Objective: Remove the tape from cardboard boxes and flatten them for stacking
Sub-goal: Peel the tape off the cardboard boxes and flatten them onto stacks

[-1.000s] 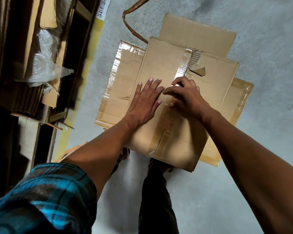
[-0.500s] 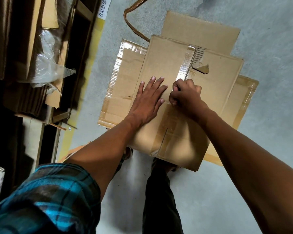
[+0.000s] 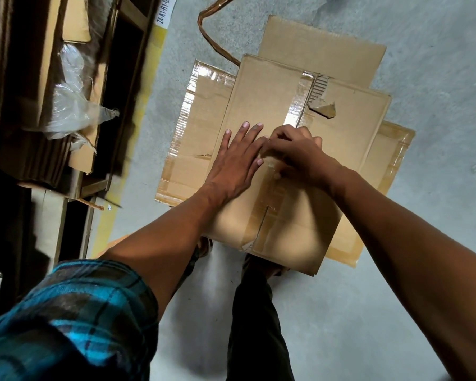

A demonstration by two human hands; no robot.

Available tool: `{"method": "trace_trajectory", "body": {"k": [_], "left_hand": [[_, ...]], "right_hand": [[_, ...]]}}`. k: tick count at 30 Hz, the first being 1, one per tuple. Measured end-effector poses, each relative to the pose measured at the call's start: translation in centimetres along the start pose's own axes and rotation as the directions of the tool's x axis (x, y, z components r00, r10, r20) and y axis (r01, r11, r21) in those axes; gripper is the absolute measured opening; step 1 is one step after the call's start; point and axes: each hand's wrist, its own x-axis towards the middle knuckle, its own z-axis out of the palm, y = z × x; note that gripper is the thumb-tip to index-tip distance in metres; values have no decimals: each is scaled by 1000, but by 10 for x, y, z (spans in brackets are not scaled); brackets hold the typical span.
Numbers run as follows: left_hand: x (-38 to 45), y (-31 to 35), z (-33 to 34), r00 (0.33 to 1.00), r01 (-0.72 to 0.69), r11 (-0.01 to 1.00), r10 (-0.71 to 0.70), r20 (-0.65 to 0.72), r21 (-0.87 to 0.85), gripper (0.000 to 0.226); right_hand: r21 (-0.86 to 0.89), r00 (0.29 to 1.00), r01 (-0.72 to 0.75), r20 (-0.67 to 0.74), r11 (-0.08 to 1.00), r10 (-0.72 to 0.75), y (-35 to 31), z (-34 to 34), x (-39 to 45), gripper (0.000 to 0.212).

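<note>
Box: a flattened cardboard box (image 3: 261,105) lies on top of the pile on the floor, under both hands and just ahead of the person's feet.
Tape: a clear strip of tape (image 3: 296,105) runs along the box's middle seam, from the far edge, under the right hand, to the near edge; its shiny far part shows just beyond the right knuckles.
Left hand: the left hand (image 3: 235,163) lies flat on the box, fingers straight and spread, pressing down just left of the seam; its fingertips touch the right hand.
Right hand: the right hand (image 3: 297,155) sits on the seam with fingers curled, pinching at the tape; how much tape it grips is hidden by the fingers.
Torn patch: beyond the right hand, right of the tape, a torn flap of paper (image 3: 323,110) stands up beside bared corrugation.
Pile: more flat cardboard (image 3: 198,127) sticks out left, right and beyond the box.
Loose strip: a brown strip (image 3: 212,42) curls on the floor beyond the pile.
Floor: grey concrete floor (image 3: 423,64) to the right of the hands.
Racking: to the left of the left arm, dark shelves (image 3: 127,50) hold cardboard and crumpled clear plastic (image 3: 72,105).
Sleeve: a blue plaid sleeve (image 3: 74,312) covers the left upper arm.
</note>
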Motion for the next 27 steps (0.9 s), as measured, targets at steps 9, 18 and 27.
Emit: {"method": "trace_trajectory", "body": {"k": [9,18,27], "left_hand": [[1,-1,1,1000,0,1000,0,0,12,47],[0,-1,0,1000,7,1000,-7,8,9,47],[0,-3,0,1000,-14,1000,14,10,25,47]], "right_hand": [[-164,994,36,-91,986,-51,0,21,-13,14],[-192,981,40,-178,981,-75,1,30,-11,17],[-172,993,68,-80,983,-83,7,26,-6,14]]}}
